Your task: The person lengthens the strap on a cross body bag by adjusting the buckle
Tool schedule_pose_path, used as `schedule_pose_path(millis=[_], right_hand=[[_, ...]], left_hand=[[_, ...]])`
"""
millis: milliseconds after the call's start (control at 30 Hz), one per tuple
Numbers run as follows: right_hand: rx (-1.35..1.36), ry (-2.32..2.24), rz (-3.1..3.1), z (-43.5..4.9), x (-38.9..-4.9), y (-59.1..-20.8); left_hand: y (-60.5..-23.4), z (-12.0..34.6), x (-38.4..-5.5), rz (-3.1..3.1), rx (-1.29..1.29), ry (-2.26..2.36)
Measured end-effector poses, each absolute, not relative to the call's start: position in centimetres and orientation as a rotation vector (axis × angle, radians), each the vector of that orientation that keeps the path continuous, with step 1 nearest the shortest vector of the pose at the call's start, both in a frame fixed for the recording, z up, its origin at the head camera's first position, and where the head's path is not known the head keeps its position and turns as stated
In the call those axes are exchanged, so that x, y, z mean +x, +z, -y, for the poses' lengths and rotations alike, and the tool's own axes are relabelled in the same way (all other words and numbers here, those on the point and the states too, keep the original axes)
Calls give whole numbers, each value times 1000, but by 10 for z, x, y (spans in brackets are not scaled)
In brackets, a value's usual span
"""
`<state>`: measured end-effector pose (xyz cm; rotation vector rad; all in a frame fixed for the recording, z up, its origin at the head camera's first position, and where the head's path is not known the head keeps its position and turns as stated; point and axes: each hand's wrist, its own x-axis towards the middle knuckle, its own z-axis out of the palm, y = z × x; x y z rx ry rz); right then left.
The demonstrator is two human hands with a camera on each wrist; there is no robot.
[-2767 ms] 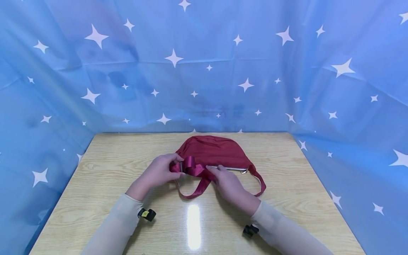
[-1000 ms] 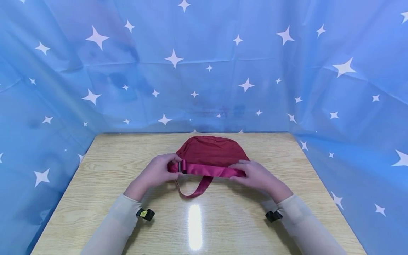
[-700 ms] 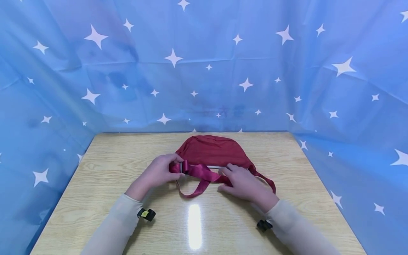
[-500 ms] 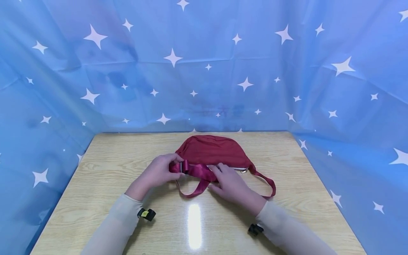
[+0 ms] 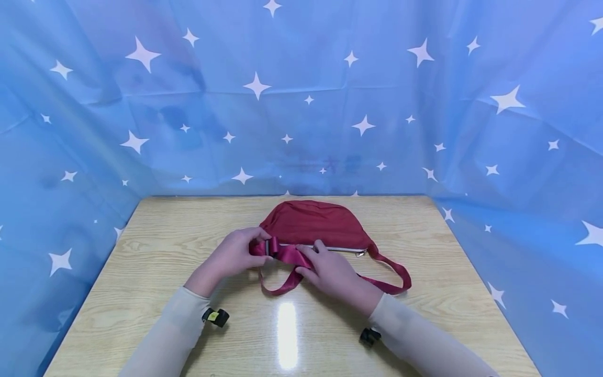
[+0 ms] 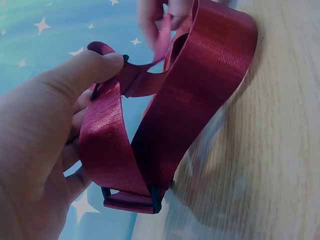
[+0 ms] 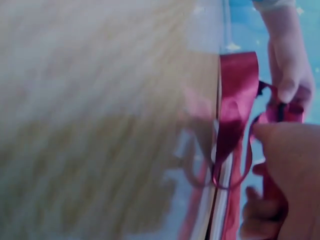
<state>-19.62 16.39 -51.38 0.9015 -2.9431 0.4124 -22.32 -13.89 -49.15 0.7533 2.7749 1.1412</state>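
Observation:
A dark red waist bag (image 5: 315,222) lies on the table with its zip edge toward me. My left hand (image 5: 233,255) grips the shiny red strap (image 5: 288,254) at a dark slider by the bag's left end. In the left wrist view the thumb presses the strap next to a black slider (image 6: 125,59), and a second black slider (image 6: 156,200) hangs lower in a strap loop. My right hand (image 5: 333,273) pinches the strap a little to the right, in front of the zip. Its fingertips are partly hidden in the right wrist view.
The wooden table (image 5: 188,220) has a bright light reflection in front of the bag. A strap loop (image 5: 398,280) lies right of the bag, near a zip pull (image 5: 360,254). A blue star-patterned curtain (image 5: 301,115) surrounds the back and sides.
My right hand stretched the strap out to the right, then came back left along it and now pinches it nearer my left hand. The right loop lies farther out. My left hand stays put.

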Motion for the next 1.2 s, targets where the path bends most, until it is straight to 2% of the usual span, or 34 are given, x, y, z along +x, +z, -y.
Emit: schedule_pose_path(millis=[367, 733, 967, 1200], right_hand=[[1052, 522, 2696, -199, -208, -495], [965, 685, 2868, -239, -221, -493], [1038, 575, 2997, -234, -221, -494], [1023, 745, 3026, -196, -217, -493]], left_hand=[[-487, 143, -223, -2755, 780, 1172], [-490, 143, -224, -2735, 817, 1216], [-490, 139, -223, -2763, 847, 1214], [-490, 134, -223, -2802, 932, 1210]])
